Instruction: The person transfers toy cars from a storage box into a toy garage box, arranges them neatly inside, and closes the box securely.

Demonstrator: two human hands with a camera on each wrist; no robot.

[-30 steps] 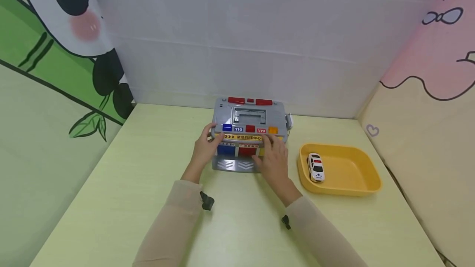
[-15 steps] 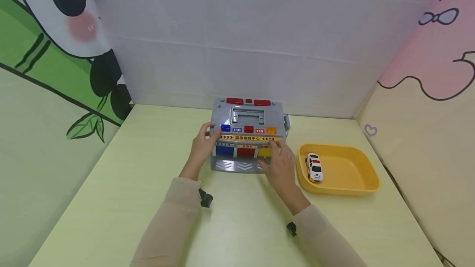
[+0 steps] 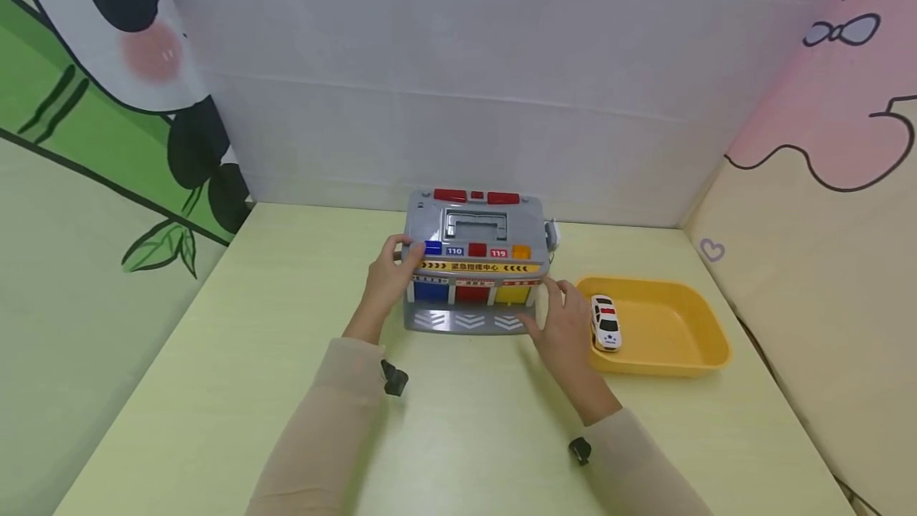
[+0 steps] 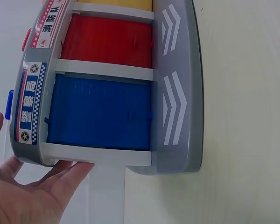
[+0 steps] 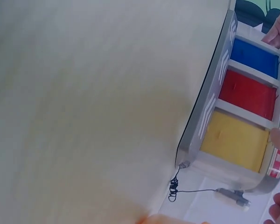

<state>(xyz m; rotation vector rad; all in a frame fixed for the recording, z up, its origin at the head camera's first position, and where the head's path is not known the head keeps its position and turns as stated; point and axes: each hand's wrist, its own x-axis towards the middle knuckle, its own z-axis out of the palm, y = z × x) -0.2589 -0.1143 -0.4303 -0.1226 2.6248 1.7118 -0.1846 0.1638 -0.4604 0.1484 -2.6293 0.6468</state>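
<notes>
The bench (image 3: 473,436) carries a grey toy emergency command centre (image 3: 476,261) near its far edge, between the person's hands, with the long axis running from nine to three o'clock and its garage front facing six. To its four o'clock stands a yellow tray (image 3: 666,325), well short of the bench's right edge. The toy lies at about three o'clock from the left hand (image 3: 387,281), which is the nearer of the two: it grips the toy's left end, thumb over the roof's front corner and fingers against the side wall. From the right hand (image 3: 566,329) the toy lies at ten o'clock; that hand is part-way open, thumb and fingers apart with nothing held, and whether a fingertip touches the front corner I cannot tell. Along the front, the blue door (image 4: 102,112), red door (image 4: 109,42) and yellow door (image 5: 235,140) all appear closed. A white toy police car (image 3: 606,323) sits in the tray's nine o'clock end, at three o'clock from the right hand, its length pointing roughly twelve to six.
</notes>
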